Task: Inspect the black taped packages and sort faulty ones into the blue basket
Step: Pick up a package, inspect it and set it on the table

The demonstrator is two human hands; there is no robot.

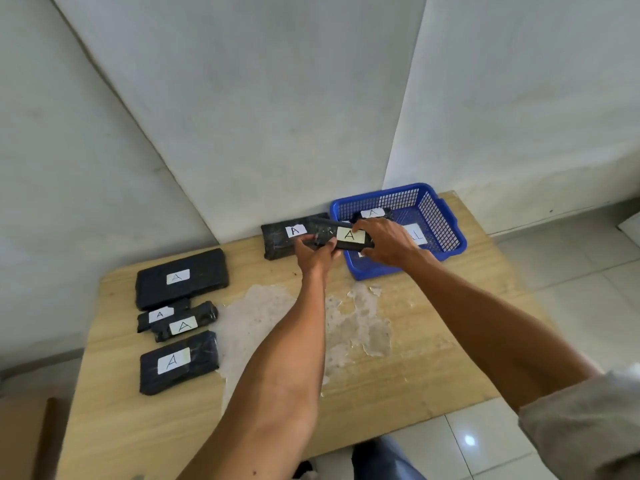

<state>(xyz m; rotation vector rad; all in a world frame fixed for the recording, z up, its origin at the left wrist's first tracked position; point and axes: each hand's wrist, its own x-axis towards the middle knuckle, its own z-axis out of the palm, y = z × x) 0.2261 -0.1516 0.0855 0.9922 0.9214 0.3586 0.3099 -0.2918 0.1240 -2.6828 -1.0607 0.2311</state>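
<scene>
Both hands grip one black taped package (349,236) by its ends. The left hand (316,251) curls round the left end, and the right hand (385,241) clasps the right end from above. The package's long axis runs left to right, label A up, with its right end over the near-left rim of the blue basket (450,233). The basket lies rightward, nearer the right hand, and holds another labelled package (373,213). Four more packages (181,277) lie at the left of the table (415,341).

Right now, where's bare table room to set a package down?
Bare: the worn middle between the left package cluster and the blue basket, plus the near edge. Crowded: that cluster, and the back where left hand and right hand hold a package.
</scene>
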